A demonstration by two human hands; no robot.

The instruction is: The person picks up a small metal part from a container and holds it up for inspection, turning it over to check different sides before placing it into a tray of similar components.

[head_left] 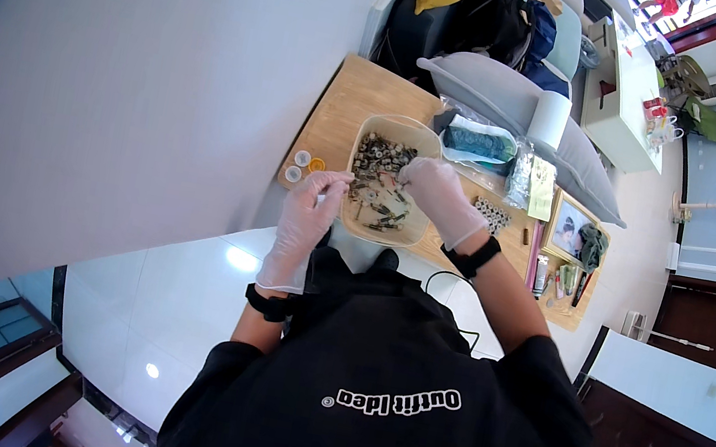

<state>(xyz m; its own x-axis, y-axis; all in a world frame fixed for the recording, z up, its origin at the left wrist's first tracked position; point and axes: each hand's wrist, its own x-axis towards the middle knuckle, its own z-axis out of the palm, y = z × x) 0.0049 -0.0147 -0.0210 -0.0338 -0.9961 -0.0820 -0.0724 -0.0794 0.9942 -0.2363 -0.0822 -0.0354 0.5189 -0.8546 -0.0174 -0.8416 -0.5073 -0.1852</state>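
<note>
- In the head view, our right grip [439,198], gloved, is over the pale tub [421,220], fingers curled in and reaching down inside its right side; the fingertips are too small to read, so we cannot tell how closed they are or whether they pinch a piece.
- Our left grip [308,210], gloved too, is at the tub's left rim, thumb and forefinger drawn close together; we cannot tell if anything is between them.
- The small loose parts are in the tub, between our two grips: dark chunky pieces [380,153] heaped at the far end, slender ones [386,219] scattered nearer us.
- To the left of our left grip, small white caps [293,174] and an orange cap [317,165] sit on the wooden counter [342,96].
- Just right of our right grip is a cluster of small round pieces [494,214].
- We judge the step in hand to be picking through the loose parts.
- The next move, we think, calls for a fine fingertip pinch on one piece, lifted clear of its neighbours, with the tub kept steady.
</note>
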